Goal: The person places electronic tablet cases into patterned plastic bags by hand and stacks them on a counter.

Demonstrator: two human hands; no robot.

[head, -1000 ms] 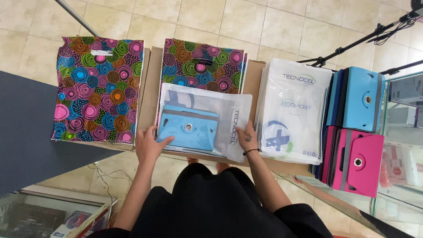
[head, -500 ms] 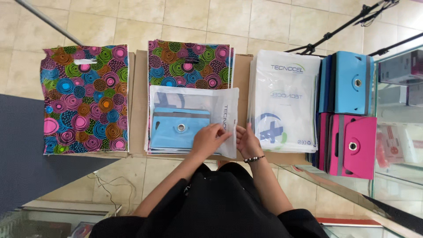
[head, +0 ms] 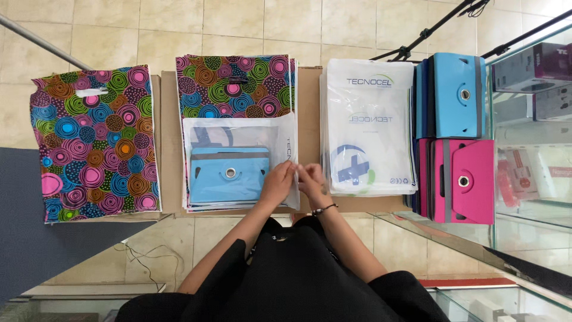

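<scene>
both hands meet at the clear bag's (head: 241,164) right edge — left hand (head: 277,183) and right hand (head: 311,180) pinching its open flap. blue case (head: 229,175) already sits inside, atop the patterned bag (head: 233,85); sealing seems left — more cases (head: 457,95) wait stacked at right.

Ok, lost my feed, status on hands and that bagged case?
Left hand, right hand pinching clear bag edge. Blue case inside. Nothing blocking.

Light blue tablet case (head: 229,175) with round metal centre ring, sealed flat inside clear plastic sleeve (head: 238,161). Lies atop stack of colourful circle-patterned bags (head: 232,86), sleeve's right edge pinched between both hands.
</scene>
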